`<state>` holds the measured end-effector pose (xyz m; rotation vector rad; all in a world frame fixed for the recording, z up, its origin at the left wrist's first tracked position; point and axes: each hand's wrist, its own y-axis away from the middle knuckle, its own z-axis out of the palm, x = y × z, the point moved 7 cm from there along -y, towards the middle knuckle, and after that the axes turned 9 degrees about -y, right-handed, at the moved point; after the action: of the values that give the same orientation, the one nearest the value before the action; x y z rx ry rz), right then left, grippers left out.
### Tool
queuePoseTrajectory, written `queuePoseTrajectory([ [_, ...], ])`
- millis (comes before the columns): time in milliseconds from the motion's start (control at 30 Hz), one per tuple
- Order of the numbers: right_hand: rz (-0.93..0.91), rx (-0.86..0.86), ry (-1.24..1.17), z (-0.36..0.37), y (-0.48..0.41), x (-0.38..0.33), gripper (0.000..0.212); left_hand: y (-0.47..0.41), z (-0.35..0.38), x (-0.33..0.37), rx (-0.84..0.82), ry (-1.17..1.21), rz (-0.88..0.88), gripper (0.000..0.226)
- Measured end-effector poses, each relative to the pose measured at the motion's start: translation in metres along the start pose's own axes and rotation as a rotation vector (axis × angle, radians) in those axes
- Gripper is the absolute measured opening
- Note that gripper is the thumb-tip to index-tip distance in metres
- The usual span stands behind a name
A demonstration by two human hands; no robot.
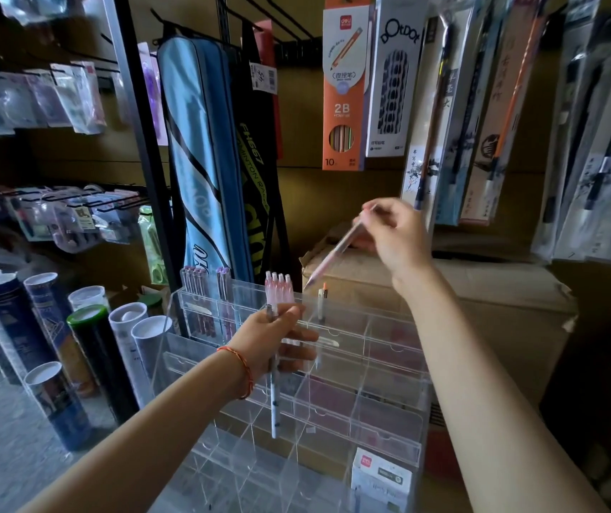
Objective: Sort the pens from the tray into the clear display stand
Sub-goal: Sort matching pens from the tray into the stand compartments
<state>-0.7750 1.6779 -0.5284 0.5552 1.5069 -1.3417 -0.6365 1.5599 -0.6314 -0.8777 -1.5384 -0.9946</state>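
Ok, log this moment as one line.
left hand: holds white pen upright | right hand: holds pink pen, tip down near clear stand back row

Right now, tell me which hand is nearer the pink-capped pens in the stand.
Left. The left hand sits just below the pink-capped pens; the right hand is raised off to their right.

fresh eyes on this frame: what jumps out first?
The right-hand grip at centre right pinches a slanted pink pen, tip down over the back row of the clear display stand. In front of the stand's middle, the left-hand grip holds a white patterned pen pointing down. An orange 2B pencil box hangs top centre.
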Motion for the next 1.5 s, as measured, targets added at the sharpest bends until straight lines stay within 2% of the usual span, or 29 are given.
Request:
queuePoseTrajectory([
  [33, -0.099, 0.058, 0.068, -0.009, -0.003, -0.008, 0.010, -0.001, -0.004, -0.002, 0.028, -0.008, -0.015, 0.017],
  [100, -0.162, -0.036, 0.230, -0.005, -0.003, -0.008, 0.008, -0.002, -0.011, -0.006, 0.069, 0.008, -0.034, 0.017],
  [200, -0.011, -0.239, 0.426, 0.014, 0.006, 0.028, 0.007, -0.004, -0.012, -0.006, 0.082, 0.092, -0.047, 0.015],
  [333, 0.114, -0.334, 0.611, 0.025, 0.009, 0.063, 0.005, -0.001, -0.010, -0.002, 0.029, 0.154, -0.115, 0.008],
  [400, 0.160, -0.382, 0.700, 0.031, 0.009, 0.072, 0.006, 0.000, -0.012, 0.000, 0.006, 0.167, -0.120, 0.018],
  [467, 0.193, -0.383, 0.753, 0.034, 0.008, 0.076, 0.011, 0.003, -0.015, 0.003, 0.008, 0.083, -0.083, 0.025],
  [600, 0.248, -0.328, 0.743, 0.033, 0.003, 0.082, 0.016, 0.013, -0.011, 0.009, -0.018, -0.167, -0.009, 0.009],
  [667, 0.256, -0.313, 0.759, 0.033, 0.004, 0.086, 0.016, 0.012, -0.011, 0.008, -0.017, -0.273, 0.010, 0.011],
  [733, 0.241, -0.304, 0.796, 0.032, 0.005, 0.085, 0.018, 0.010, -0.011, 0.007, 0.001, -0.314, 0.021, 0.014],
  [800, 0.185, -0.286, 0.827, 0.031, 0.006, 0.071, 0.019, 0.007, -0.009, 0.005, 0.005, -0.231, -0.014, 0.007],
  [867, 0.142, -0.355, 0.727, 0.037, 0.009, 0.048, 0.018, 0.006, -0.006, 0.005, -0.005, -0.116, -0.035, 0.023],
  [900, 0.162, -0.447, 0.639, 0.044, 0.014, 0.036, 0.018, 0.006, -0.004, 0.006, -0.010, -0.074, -0.017, 0.028],
  [1000, 0.309, -0.765, 0.475, 0.067, 0.042, 0.013, 0.023, 0.008, 0.004, 0.013, -0.023, -0.039, 0.056, 0.025],
  [1067, 0.321, -0.850, 0.412, 0.075, 0.054, 0.010, 0.020, 0.011, 0.007, 0.017, -0.025, -0.072, 0.109, 0.024],
  [1267, 0.277, -0.758, 0.229, 0.070, 0.052, 0.017, 0.008, 0.019, -0.006, 0.020, 0.127, -0.141, 0.221, 0.014],
  [1333, 0.269, -0.706, 0.162, 0.066, 0.048, 0.018, 0.014, 0.021, -0.007, 0.019, 0.136, -0.104, 0.218, 0.006],
  [1500, 0.296, -0.620, 0.014, 0.054, 0.044, 0.019, 0.021, 0.020, -0.005, 0.008, 0.099, -0.083, 0.171, 0.025],
])
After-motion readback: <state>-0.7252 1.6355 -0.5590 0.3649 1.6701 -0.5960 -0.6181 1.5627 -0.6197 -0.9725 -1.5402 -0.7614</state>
